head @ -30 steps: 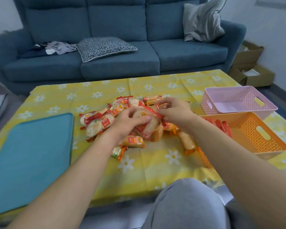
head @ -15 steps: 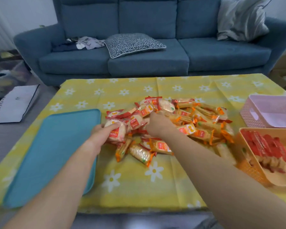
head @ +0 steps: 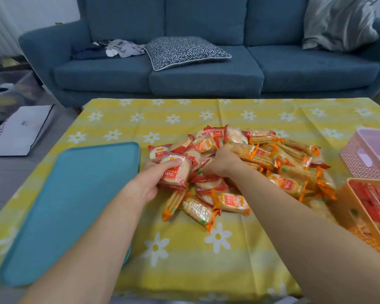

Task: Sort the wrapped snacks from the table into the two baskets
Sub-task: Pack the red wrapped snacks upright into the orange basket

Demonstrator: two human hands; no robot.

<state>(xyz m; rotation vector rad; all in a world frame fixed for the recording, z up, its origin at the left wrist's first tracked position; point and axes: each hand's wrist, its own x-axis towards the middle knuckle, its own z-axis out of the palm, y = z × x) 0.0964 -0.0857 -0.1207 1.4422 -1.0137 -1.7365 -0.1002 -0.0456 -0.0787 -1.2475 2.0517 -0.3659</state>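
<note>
A pile of wrapped snacks point(head: 270, 163) in red and orange wrappers lies on the yellow flowered tablecloth point(head: 184, 249). My left hand point(head: 150, 179) grips a round red-wrapped rice cracker point(head: 177, 172) at the pile's left edge. My right hand point(head: 223, 162) is dug into the middle of the pile, fingers curled around an orange-wrapped snack point(head: 242, 150). At the right edge, an orange basket point(head: 351, 207) holds several red-wrapped snacks. Behind it stands a pink basket point(head: 358, 159), only partly in view.
A teal tray point(head: 64, 205) lies on the table's left side, right next to my left hand. A blue sofa point(head: 206, 71) with cushions stands behind the table. A white paper bag point(head: 20, 130) lies on the floor to the left.
The view has swung left and closer, so the baskets slid to the right edge. My left hand closed more firmly around the red-wrapped cracker; my right hand reached deeper into the pile.
</note>
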